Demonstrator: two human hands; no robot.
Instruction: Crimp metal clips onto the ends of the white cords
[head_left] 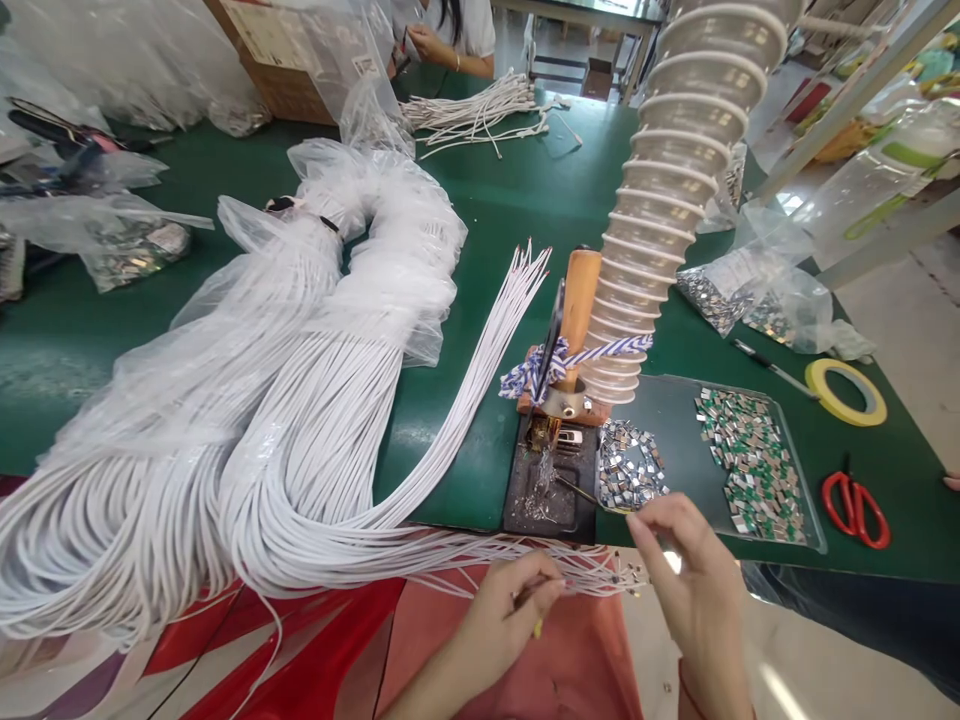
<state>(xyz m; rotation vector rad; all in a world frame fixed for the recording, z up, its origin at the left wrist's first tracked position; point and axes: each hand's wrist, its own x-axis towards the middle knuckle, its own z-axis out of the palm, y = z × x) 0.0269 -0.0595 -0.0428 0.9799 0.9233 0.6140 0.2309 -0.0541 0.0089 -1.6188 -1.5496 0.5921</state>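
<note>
My left hand (514, 610) is closed in a pinch below the table's front edge, beside the loose ends of white cables (420, 548). A small yellow bit shows under its fingers; what they grip is hidden. My right hand (697, 590) has thumb and forefinger together just in front of a pile of small metal connectors (630, 465). Anything between those fingertips is too small to make out. Left of that pile, a thin metal rod (576, 489) reaches over a dark, residue-covered tray (551, 510). A wooden handle (581, 300) stands behind, tied with blue-and-white cord (547, 370).
A clear ribbed hose (675, 150) comes down behind the tray. Green-and-silver connectors (757, 470) lie at right, near red scissors (855, 508), yellow tape (845, 392) and a pen (776, 370). Plastic-wrapped cable bundles (315, 370) fill the left. Another person's hand (431, 47) shows across the table.
</note>
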